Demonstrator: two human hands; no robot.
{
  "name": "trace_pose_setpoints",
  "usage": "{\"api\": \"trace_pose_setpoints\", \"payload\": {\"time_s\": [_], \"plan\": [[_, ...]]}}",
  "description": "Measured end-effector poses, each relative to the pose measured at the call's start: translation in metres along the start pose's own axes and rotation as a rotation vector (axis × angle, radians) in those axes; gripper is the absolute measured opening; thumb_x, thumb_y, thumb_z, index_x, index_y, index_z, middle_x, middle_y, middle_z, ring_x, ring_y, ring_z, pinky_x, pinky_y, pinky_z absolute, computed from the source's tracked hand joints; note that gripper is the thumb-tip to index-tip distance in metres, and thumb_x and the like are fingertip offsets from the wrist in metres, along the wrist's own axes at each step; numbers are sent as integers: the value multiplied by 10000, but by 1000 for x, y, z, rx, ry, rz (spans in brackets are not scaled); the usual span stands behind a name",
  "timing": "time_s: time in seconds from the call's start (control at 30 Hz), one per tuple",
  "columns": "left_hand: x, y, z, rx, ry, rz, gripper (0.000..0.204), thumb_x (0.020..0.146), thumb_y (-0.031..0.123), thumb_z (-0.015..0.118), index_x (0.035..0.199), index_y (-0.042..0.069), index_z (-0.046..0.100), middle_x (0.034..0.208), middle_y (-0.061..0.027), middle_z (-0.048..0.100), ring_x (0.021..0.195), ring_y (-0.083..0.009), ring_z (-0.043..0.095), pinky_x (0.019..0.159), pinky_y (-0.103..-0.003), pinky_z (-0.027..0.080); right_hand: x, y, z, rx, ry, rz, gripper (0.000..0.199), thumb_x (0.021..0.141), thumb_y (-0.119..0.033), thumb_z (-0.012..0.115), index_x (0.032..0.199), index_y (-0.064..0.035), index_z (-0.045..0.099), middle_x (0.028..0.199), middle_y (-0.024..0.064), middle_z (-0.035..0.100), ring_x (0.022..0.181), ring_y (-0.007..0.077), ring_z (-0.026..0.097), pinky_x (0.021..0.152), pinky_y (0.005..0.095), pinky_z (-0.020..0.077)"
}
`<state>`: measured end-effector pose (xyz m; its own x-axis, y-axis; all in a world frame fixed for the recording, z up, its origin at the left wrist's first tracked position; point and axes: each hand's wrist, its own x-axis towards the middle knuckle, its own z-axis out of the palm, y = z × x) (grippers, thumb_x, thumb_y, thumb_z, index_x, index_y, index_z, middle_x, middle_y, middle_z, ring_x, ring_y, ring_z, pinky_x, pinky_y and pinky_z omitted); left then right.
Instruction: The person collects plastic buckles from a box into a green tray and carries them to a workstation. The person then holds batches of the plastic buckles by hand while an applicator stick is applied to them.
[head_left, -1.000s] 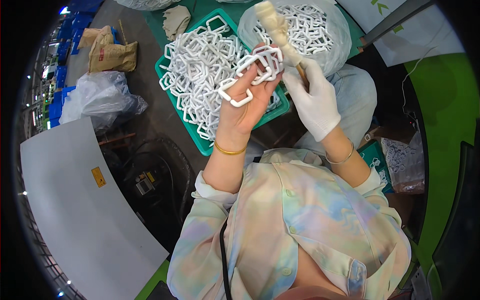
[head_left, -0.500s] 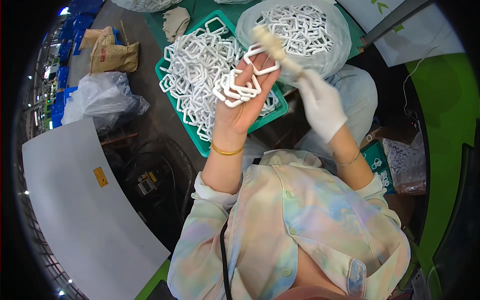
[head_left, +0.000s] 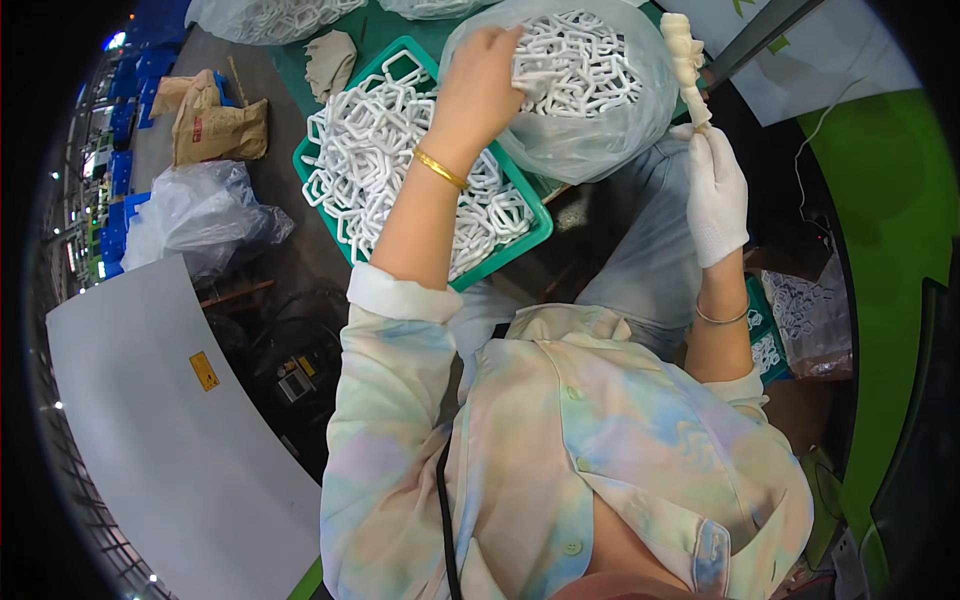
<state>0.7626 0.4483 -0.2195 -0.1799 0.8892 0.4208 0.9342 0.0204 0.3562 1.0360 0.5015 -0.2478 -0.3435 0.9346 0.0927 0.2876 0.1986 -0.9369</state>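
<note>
My bare left hand (head_left: 480, 90), a gold bangle at its wrist, is turned back-up over the near left edge of a clear plastic bag (head_left: 590, 155). White angular plastic links (head_left: 585, 60) fill the bag. Some blurred links lie right beside my fingers, which are partly hidden, so their grip does not show. To the left stands a green tray (head_left: 535, 235), heaped with more white links (head_left: 370, 145). My right hand (head_left: 717, 195), in a white glove, is raised to the right of the bag. Its fingers are closed on the lower end of a cream-coloured knobby stick (head_left: 685, 60), held upright.
A beige cloth (head_left: 330, 65) lies behind the tray. Farther left are a brown paper sack (head_left: 225, 130) and a crumpled plastic bag (head_left: 210, 215). A grey panel (head_left: 170, 430) takes up the lower left. Bagged parts (head_left: 810, 320) sit low on the right.
My left hand, which held several links palm-up above the tray, has turned over and moved to the bag. My right hand has swung right with the stick, away from the links.
</note>
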Motion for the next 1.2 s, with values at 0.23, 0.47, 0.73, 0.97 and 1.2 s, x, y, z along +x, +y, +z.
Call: {"api": "trace_pose_setpoints", "payload": {"time_s": [0.23,0.47,0.73,0.97,1.2], "plan": [[-11,9,37,79,-286,96,461,736,113,691,1188,67,613,1151,-168,589,1105,-334,558,929,-429,473,4,15,-15,-69,-25,4,258,1024,-193,445,1068,-38,646,675,-76,373,590,15,321,539,202,283],[24,-31,46,700,-191,-71,258,816,152,572,1050,113,675,1154,-112,597,1063,-289,573,854,-475,453,4,9,-13,-84,-30,-14,264,1023,-190,440,1072,-33,647,681,-68,382,591,23,332,545,208,296],[11,-3,41,470,-497,22,282,852,296,608,1054,114,683,1097,-129,653,1068,-321,595,896,-505,450,1,4,-14,-172,-35,39,277,1005,-234,430,1006,-60,646,898,135,641,812,280,618,746,349,458],[-17,-3,11,159,-402,109,275,853,298,629,1072,151,710,1114,-118,657,1081,-338,592,902,-442,483,-2,9,-4,-7,-68,16,261,1026,-196,442,1062,-32,641,683,-69,365,598,19,315,539,206,272],[-51,6,-67,-7,-259,-285,190,794,173,702,962,86,707,983,-116,672,917,-325,620,804,-421,498,-5,8,-4,-7,-80,28,252,1022,-185,446,1057,-25,638,689,-66,362,604,28,315,547,208,280]]}}
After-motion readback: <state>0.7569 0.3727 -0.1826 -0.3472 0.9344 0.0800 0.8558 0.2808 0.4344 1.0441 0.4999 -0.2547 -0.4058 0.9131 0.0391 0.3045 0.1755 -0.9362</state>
